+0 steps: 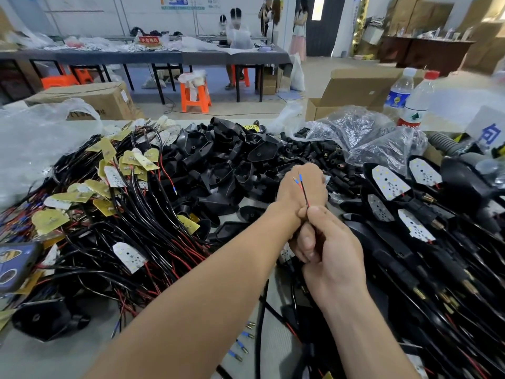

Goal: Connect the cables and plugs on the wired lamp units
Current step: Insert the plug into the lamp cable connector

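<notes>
Right hand (328, 247), middle right of frame, pinches thin wire pair (305, 195), blue tips (300, 177) up. Left hand (300, 187) just above, at black plug pile (314, 157); fingers hidden, cannot tell grip. Risk: weak pinch, wires slip; bent tips miss plug hole.

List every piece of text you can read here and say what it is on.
"向": blue character on the white card at the right edge.
"不合格品": white on the red sign on the far table; blurred, so only a likely reading.
Too small or blurred to read: blue bottle label, red bottle label, print on the cardboard box, wall posters.
</notes>
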Available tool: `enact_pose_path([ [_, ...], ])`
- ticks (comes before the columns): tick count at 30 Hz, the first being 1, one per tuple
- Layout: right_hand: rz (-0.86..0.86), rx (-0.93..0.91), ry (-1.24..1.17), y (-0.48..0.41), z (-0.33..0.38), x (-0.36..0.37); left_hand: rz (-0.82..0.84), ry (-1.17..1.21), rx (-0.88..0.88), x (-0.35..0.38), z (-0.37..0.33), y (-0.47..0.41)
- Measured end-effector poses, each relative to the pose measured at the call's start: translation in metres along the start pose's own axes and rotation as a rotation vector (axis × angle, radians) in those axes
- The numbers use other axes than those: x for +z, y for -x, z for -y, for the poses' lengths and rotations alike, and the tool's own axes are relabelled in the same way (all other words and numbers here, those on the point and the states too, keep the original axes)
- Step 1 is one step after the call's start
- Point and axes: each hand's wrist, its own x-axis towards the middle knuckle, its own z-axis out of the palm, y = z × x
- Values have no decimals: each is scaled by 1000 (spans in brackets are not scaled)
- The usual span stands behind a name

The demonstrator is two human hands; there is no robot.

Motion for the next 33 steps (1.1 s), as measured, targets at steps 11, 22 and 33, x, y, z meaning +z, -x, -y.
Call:
enact_pose_path([
  [11,-11,-49,235,3,-11,7,-90,920,-517,-86,77,100],
  [22,111,192,171,9,-26,18,-34,1177,-418,-65,84,149],
  [33,89,48,314,8,-30,16,-148,1157,-405,-67,80,148],
])
